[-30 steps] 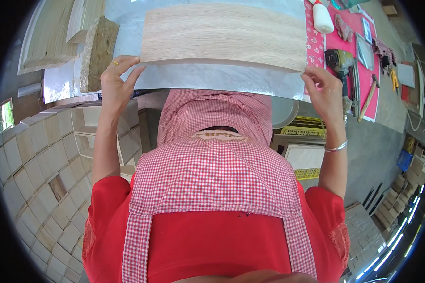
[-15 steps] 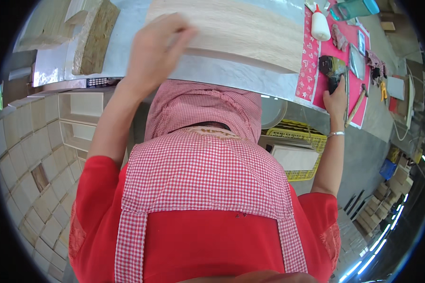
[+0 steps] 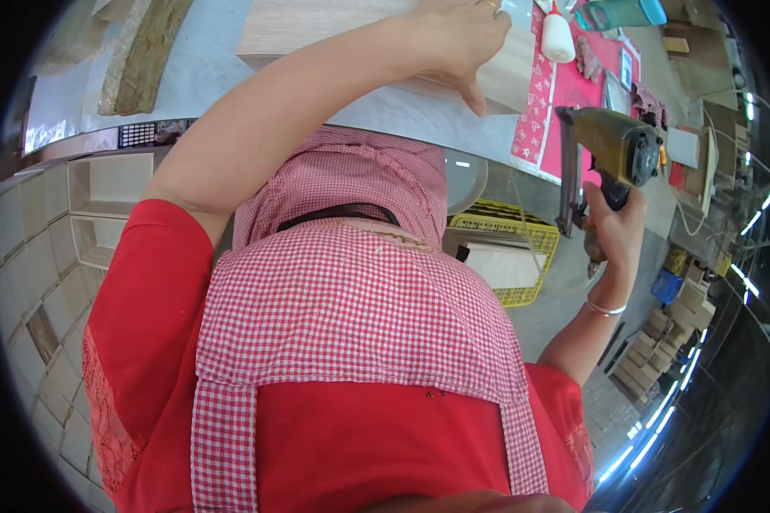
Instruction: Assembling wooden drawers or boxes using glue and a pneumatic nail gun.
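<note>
A pale wooden board (image 3: 316, 27) with a deep front edge lies on the grey-white worktable (image 3: 205, 64) at the top of the view. My left hand (image 3: 462, 43) reaches across to the board's right end. Its thumb points down over the front edge and the fingers bend around the far side, partly out of sight. In my right hand (image 3: 616, 224) is a nail gun (image 3: 614, 145), yellow-brown and black, gripped by its handle. The tool is raised off the table, its long dark magazine on the left, just right of the board and apart from it.
A red patterned mat (image 3: 536, 120) covers the table's right end, bearing a white glue bottle (image 3: 558, 38), a teal bottle (image 3: 620, 14) and a glove (image 3: 587, 58). Below stands a yellow crate (image 3: 515, 296) with panels. Wood blocks (image 3: 145, 60) lie left; wooden boxes (image 3: 111, 184) are stacked beside the table.
My left hand has swung right, from above the board's left part to its right end. My right hand has lifted the nail gun off the red mat and brought it nearer to me.
</note>
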Tool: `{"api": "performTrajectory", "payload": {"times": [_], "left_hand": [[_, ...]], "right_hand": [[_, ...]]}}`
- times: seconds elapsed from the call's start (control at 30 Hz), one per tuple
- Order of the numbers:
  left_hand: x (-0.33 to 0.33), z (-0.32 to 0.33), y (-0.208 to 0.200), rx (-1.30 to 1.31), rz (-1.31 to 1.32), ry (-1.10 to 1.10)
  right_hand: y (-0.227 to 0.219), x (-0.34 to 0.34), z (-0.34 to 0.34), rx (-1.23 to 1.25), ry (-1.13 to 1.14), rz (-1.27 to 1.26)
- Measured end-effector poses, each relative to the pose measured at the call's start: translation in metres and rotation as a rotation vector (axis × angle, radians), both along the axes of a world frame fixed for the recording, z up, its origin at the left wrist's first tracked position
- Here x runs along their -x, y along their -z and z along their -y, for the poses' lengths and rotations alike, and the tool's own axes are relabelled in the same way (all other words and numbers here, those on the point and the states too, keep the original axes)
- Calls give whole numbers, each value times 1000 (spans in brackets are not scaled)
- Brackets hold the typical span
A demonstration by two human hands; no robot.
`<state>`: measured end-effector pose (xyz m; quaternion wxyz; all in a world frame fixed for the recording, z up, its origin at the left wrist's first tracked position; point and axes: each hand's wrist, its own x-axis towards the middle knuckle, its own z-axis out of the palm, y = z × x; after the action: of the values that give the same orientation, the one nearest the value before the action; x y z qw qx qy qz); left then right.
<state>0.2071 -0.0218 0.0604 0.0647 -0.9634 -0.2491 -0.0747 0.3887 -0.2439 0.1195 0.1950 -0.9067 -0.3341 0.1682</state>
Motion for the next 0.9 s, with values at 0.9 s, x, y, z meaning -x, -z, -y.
{"api": "performTrajectory", "payload": {"times": [0.9], "left_hand": [[-10, -30, 10, 435, 49, 166]], "right_hand": [[-14, 24, -11, 37, -105, -270]]}}
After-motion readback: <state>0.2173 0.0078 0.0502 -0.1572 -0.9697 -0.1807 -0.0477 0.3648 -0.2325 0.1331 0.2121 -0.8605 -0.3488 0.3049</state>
